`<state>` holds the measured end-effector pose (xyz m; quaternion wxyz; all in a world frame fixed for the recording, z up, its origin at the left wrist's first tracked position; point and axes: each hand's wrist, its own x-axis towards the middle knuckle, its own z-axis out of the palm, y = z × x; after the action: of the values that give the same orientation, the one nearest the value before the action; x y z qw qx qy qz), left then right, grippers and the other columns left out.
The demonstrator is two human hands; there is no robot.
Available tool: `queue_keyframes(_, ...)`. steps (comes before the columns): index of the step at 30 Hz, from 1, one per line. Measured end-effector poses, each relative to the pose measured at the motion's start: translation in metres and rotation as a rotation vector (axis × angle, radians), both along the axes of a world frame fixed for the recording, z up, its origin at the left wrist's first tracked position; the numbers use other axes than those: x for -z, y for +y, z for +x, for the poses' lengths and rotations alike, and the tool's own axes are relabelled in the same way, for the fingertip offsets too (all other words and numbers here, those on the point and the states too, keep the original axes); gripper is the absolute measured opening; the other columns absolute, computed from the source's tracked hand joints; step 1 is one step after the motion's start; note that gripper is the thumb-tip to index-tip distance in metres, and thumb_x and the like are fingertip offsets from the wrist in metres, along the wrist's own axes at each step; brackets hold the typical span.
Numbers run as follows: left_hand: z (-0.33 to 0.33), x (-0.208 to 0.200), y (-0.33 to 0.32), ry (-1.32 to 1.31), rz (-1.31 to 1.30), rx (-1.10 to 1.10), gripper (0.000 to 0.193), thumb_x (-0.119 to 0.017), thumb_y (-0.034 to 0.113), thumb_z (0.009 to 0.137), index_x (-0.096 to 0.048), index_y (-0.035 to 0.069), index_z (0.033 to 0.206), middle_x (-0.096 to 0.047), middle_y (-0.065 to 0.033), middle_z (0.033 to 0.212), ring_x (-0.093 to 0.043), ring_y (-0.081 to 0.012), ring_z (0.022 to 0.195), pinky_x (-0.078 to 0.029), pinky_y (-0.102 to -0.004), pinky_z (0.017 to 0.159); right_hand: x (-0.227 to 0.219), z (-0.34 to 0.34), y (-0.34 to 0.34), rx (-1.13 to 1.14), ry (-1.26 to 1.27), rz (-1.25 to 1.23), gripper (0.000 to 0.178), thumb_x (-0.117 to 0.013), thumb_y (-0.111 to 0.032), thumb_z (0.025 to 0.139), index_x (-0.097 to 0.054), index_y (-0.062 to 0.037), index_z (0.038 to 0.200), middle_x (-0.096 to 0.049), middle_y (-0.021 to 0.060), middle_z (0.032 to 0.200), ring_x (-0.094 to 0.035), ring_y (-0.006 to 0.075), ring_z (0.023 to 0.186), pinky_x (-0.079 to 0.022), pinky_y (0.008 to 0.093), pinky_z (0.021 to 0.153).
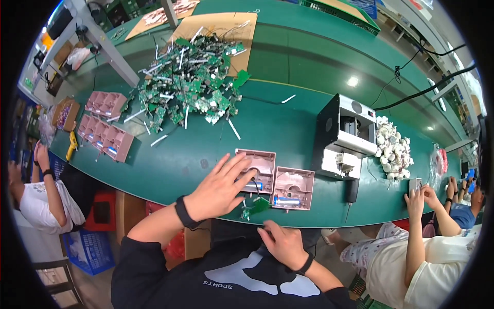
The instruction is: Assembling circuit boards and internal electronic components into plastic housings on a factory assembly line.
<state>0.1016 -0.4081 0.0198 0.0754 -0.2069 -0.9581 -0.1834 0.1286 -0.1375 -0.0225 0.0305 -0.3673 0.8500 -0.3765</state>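
Observation:
My left hand [218, 188] lies over a pink plastic housing [263, 160], its fingers stretched out and spread. The fingertips reach into the housing near a blue cylindrical battery [252, 186] and a dark wire. From that housing's near side a small green circuit board [259, 206] hangs on wires by the table edge. Right beside it stands a second pink housing [307, 180], with another blue battery [287, 201] inside. My right hand [284, 246] is in front of the table edge, apart from the parts, fingers loosely bent and thumb apart, with nothing visible in it.
A large heap of green circuit boards [198, 77] with wires covers the back left, partly on cardboard [242, 31]. More pink housings [105, 138] stand at left near a yellow tool [71, 146]. A black-and-silver machine [342, 134] and white round parts [392, 149] stand right. Other people sit at both sides.

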Motion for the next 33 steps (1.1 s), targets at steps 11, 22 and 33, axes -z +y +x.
queue_keyframes(11,-0.194,0.011,-0.084,-0.161,-0.276,-0.605,0.038,-0.080,0.031,0.084,-0.072,0.007,0.113,-0.075,-0.0100,0.098,-0.072,-0.0356,0.087,-0.058,-0.0476,0.079,-0.005,0.015,0.017,-0.011,0.108,0.014,0.018,-0.079,-0.016,0.089,-0.068,-0.0048,0.098,-0.071,0.0058,0.073,-0.069,0.0223,0.058,-0.053,0.0325,0.053)
queue_keyframes(22,-0.101,-0.064,-0.011,0.516,0.050,-0.328,0.017,-0.076,0.010,0.082,-0.075,0.010,0.099,-0.065,-0.0074,0.083,-0.066,-0.0280,0.074,-0.052,-0.0408,0.064,-0.044,-0.013,0.051,0.242,0.147,-0.230,0.024,-0.081,-0.005,0.085,-0.070,-0.0028,0.106,-0.073,0.0081,0.080,-0.070,0.0187,0.059,-0.056,0.0301,0.057)
queue_keyframes(33,0.034,-0.064,0.099,0.470,0.018,0.212,0.039,-0.073,0.009,0.071,-0.078,0.007,0.110,-0.061,0.0036,0.081,-0.061,-0.0127,0.068,-0.039,-0.0277,0.057,-0.074,-0.022,0.041,0.299,0.051,-0.197,0.039,-0.077,0.004,0.085,-0.067,0.0038,0.124,-0.076,0.0198,0.101,-0.076,0.0214,0.076,-0.060,0.0308,0.070)
